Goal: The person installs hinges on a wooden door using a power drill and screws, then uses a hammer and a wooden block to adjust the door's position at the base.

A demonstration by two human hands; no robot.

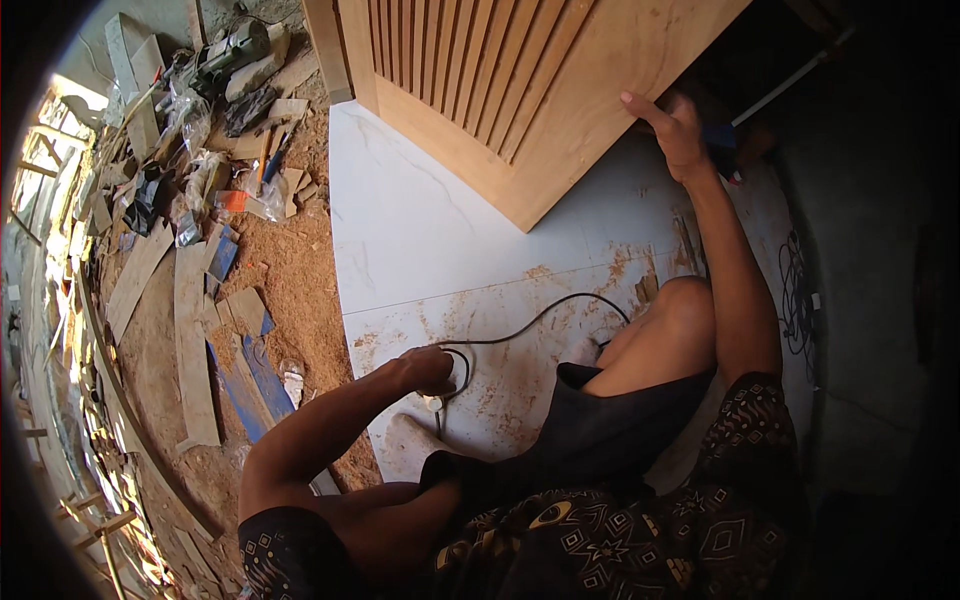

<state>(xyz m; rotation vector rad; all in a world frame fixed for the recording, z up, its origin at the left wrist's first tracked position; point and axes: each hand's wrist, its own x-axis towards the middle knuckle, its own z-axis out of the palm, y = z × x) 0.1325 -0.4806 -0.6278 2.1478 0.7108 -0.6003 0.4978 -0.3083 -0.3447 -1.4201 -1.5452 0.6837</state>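
Note:
A light-brown wooden louvered panel [590, 120] with slanted slats fills the top middle, one corner pointing down toward me over the white tiles. My right hand [675, 135] grips its right edge, the thumb on its face and the fingers hidden behind. My left hand [430, 370] is closed low over the tiles, on a black cable [530, 325] that loops beside it and runs right toward my leg. Just below that hand is a small pale round piece [433, 403], too small to name.
White tiles [420, 250] smeared with brown dust lie between my legs and the panel. To the left, sawdust-covered ground [300, 260] holds wood offcuts [195, 340], plastic scraps and a hammer-like tool [265, 160]. A green power tool [235, 50] sits farther back. Tangled dark wire [795, 290] lies at right.

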